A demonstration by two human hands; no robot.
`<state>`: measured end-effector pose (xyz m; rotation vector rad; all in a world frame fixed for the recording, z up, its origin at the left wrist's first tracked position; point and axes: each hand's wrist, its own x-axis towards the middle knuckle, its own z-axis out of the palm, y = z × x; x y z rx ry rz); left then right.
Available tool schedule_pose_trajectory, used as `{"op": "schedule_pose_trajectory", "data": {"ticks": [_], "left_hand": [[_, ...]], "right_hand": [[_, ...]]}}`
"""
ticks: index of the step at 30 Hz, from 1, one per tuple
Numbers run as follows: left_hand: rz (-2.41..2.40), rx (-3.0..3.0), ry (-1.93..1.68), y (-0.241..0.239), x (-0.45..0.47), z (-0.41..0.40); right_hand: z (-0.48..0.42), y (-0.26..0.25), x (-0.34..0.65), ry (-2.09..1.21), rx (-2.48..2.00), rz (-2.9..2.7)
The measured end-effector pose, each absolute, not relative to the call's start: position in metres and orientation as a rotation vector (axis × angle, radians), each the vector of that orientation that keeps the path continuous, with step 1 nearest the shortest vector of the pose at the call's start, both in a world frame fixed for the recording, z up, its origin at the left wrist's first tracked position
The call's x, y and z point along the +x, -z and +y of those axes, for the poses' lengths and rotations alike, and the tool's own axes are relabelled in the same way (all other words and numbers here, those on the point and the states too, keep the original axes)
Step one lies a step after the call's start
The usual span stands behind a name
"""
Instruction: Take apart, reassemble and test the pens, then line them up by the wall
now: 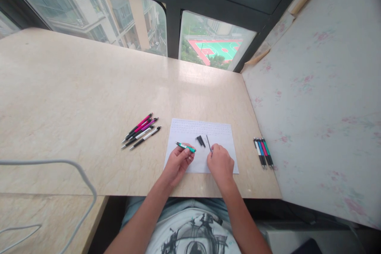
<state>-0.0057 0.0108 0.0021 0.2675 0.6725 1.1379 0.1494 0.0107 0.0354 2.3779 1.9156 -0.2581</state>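
Note:
My left hand (pixel 179 162) is closed around a green pen barrel (pixel 186 147), held at a slant above a sheet of written paper (pixel 190 127). To its right, my right hand (pixel 220 161) rests low over the paper, fingers pinched at the lower end of a thin dark pen refill (pixel 208 142). Between the two hands lie small black pen parts (pixel 200 141) on the sheet. The fingertips of my right hand are partly hidden by the hand itself.
Several pens (pixel 141 131) in pink, purple, white and black lie loosely left of the paper. Another row of several pens (pixel 263 152) lies by the patterned wall (pixel 321 107) on the right. A grey cable (pixel 80 170) loops over the table's left front, and a window frame (pixel 174 27) stands behind.

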Motion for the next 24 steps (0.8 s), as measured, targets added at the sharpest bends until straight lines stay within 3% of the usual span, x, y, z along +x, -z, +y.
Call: {"op": "schedule_pose_trajectory", "data": {"ticks": [16, 21, 24], "left_hand": [[0.733, 0.324, -1.131, -0.006, -0.004, 0.010], [0.747, 0.312, -1.155, -0.007, -0.005, 0.010], [0.732, 0.284, -1.178, -0.005, -0.005, 0.011]], "right_hand": [[0.026, -0.031, 0.153, 0.209, 2.489, 1.885], [0.024, -0.021, 0.170, 0.406, 2.733, 1.994], [0.015, -0.017, 0.185, 0.738, 2.927, 2.183]]}}
